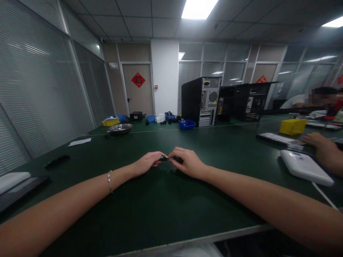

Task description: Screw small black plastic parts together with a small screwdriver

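Both hands meet over the middle of the green table (150,207). My left hand (146,164), with a bracelet on its wrist, pinches a small dark piece with green on it (163,158); the fingers partly hide it. My right hand (189,162) is closed around the black handle of a slim tool (178,159), apparently a screwdriver. Its thin metal shaft points left and reaches the small piece. Whether the tip touches or sits in the piece is too small to tell.
Computer towers (202,101) stand at the back, near a blue bin (187,124) and a metal bowl (119,129). A dark tool (57,161) lies left. At right are a white device (305,167), a yellow bin (293,126) and another person's hand (318,142).
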Motion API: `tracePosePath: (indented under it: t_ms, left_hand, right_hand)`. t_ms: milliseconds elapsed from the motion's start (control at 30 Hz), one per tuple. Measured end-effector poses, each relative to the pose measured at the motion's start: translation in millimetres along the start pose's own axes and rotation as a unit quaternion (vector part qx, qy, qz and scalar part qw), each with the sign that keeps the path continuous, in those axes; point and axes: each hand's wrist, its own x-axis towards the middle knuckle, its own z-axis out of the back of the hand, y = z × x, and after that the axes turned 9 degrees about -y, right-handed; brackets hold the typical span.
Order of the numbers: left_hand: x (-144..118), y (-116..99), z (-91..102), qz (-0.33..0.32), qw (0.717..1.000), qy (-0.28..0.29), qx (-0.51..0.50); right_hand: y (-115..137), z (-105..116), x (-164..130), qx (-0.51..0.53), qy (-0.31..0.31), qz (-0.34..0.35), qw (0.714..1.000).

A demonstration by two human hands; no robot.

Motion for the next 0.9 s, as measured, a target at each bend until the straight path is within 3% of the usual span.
tracePosePath:
  t_ms: [200,433,633,733,900]
  left_hand:
    - [-0.6,-2.1,1.1,0.029,0.999,0.006,-0.033]
    - [-0.2,-2.1,0.4,0.009,0.996,0.03,-0.086]
    - [-1.2,-0.6,0.0,-0.003,0.994,0.003,-0.113]
    - [-1.9,-1.3,2.7,-0.008,0.998,-0.016,-0.065]
    - [-2.7,-6.9,6.9,-0.074,0.99,-0.036,0.111]
  right_hand:
    - [1.3,-2.0,1.8,0.035,0.001,0.002,0.999]
    - [-0.5,-0.8,2.7,0.043,-0.001,-0.009,0.999]
    - [-3.9,2.8,1.2,0.056,-0.002,-0.018,0.998]
    - [-4.7,3.1,1.3,0.074,0.0,-0.021,0.997]
    - [-7.0,4.5,1.0,0.099,0.003,-0.022,0.995]
